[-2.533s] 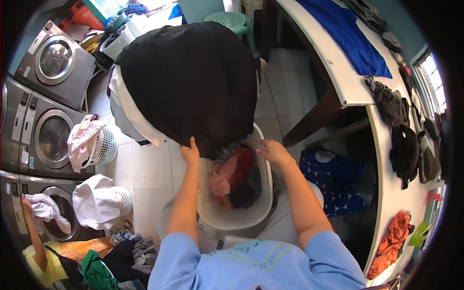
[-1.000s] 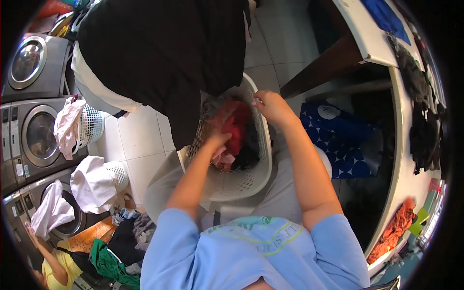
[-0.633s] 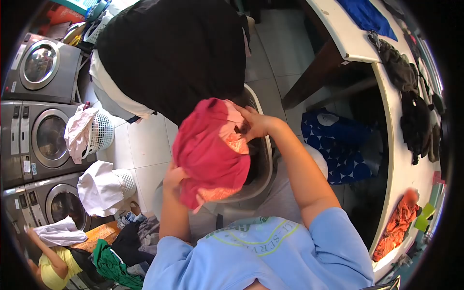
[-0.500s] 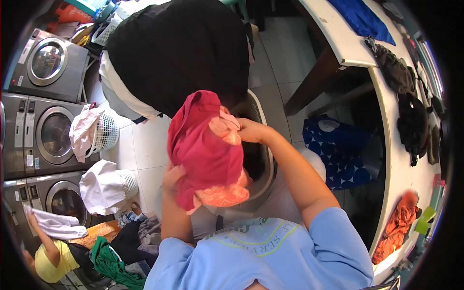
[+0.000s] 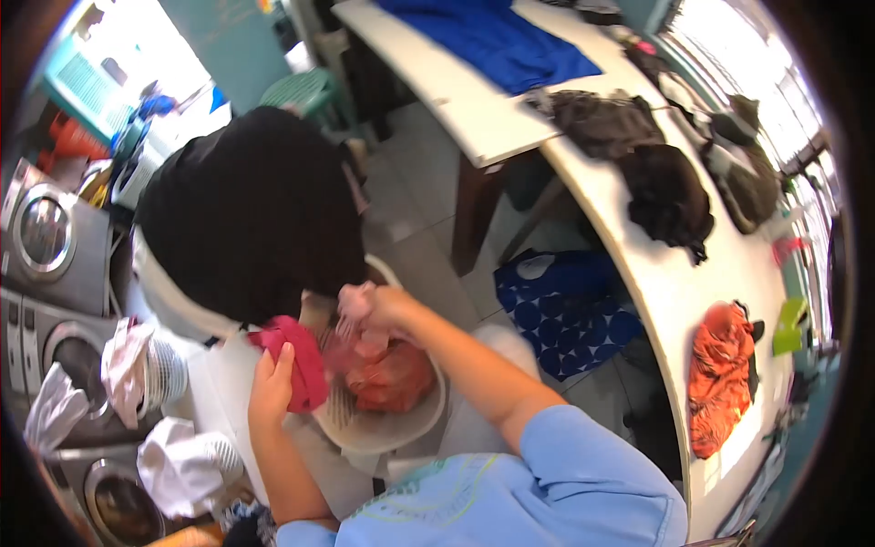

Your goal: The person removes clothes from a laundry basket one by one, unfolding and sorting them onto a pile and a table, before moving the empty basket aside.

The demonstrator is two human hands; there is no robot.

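My left hand point(image 5: 272, 381) grips a bunched crimson garment point(image 5: 296, 360) at the left rim of a white laundry basket point(image 5: 433, 424). Over the basket, my right hand point(image 5: 390, 308) is closed on a pale pink cloth point(image 5: 358, 305) that hangs down and is blurred by motion. Beneath it, an orange-red garment point(image 5: 392, 378) lies in the basket; where the two cloths meet is unclear. A large heap covered by black cloth point(image 5: 255, 210) stands just beyond my hands, with white fabric showing along its lower left side.
Grey front-loading washers point(image 5: 55, 232) and baskets of light clothes point(image 5: 187, 465) are on the left. A long white table point(image 5: 620, 228) curves along the right, holding dark clothes, blue cloth and an orange garment point(image 5: 720, 383). Under it lies a blue patterned bag point(image 5: 570, 319). A green stool point(image 5: 305, 91) stands behind.
The view has turned right. The crimson garment, earlier spread between both hands with pink and orange cloth, is now bunched in my left hand. My right hand holds pale pink cloth apart from it.
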